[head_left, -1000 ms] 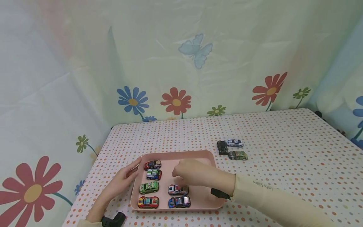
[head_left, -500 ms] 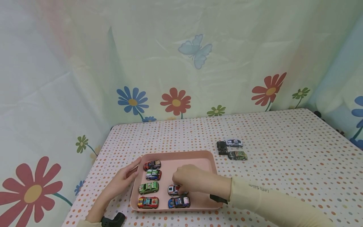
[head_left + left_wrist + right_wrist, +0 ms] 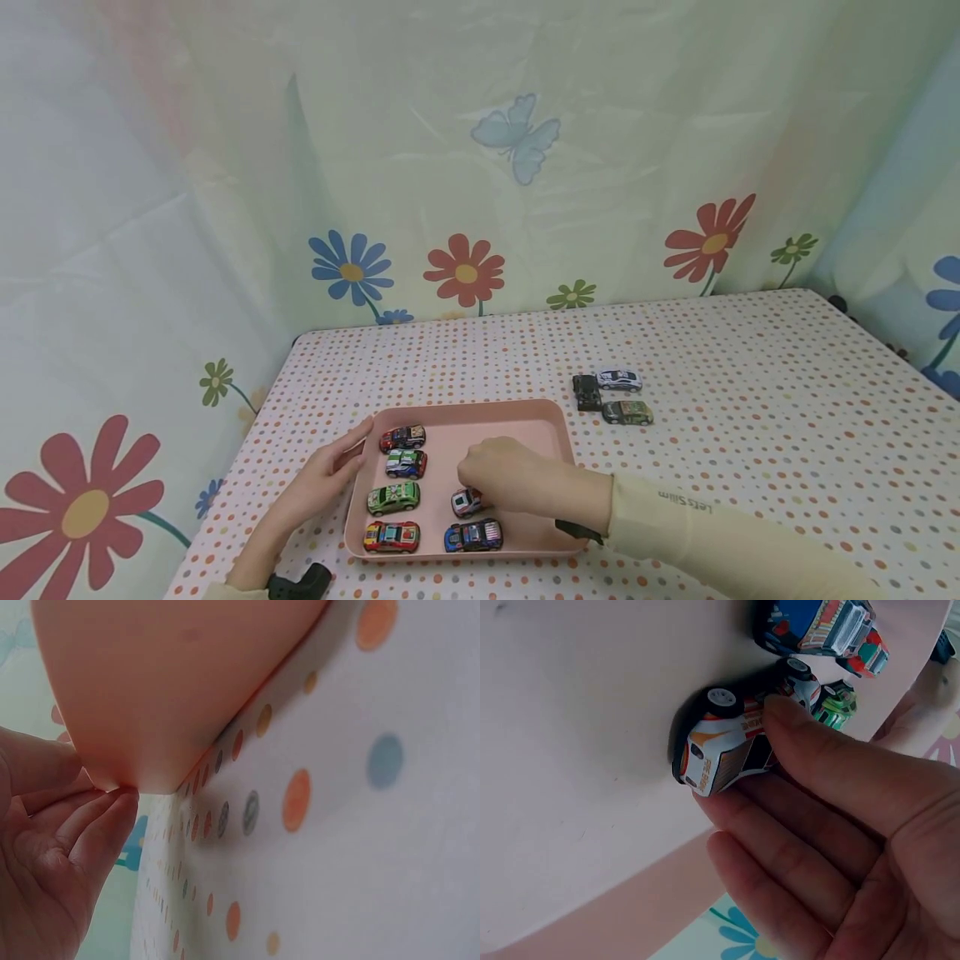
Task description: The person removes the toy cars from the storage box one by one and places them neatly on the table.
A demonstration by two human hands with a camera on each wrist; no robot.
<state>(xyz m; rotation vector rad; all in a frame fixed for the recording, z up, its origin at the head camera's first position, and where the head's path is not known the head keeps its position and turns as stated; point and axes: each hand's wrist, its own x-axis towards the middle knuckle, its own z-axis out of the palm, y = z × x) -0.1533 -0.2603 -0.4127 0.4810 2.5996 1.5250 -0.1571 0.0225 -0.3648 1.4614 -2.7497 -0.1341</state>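
Observation:
My right hand [image 3: 517,477] reaches into a pink tray [image 3: 480,417] and pinches a white, red and orange toy car [image 3: 731,746] between thumb and fingers. The right wrist view has this car low over the tray floor, beside a blue toy car [image 3: 473,536]; whether its wheels touch cannot be told. At the tray's left side, my left hand [image 3: 324,477] grips the rim near the far corner, as the left wrist view shows with fingertips [image 3: 120,796] against the wall. Down the tray's left side stand a dark red car [image 3: 402,437], a green-white-blue car [image 3: 406,463], a green car [image 3: 393,497] and a red-yellow car [image 3: 392,537].
Beyond the tray's right corner, a black toy car [image 3: 587,392], a white-blue car [image 3: 619,380] and a camouflage-green car [image 3: 627,412] stand close together on the dotted tablecloth [image 3: 735,400]. A flowered curtain [image 3: 600,167] hangs behind the table.
My right hand has come down onto the white-red car, taken hold of it and shifted it slightly to the right. The left hand has stayed at the tray's rim.

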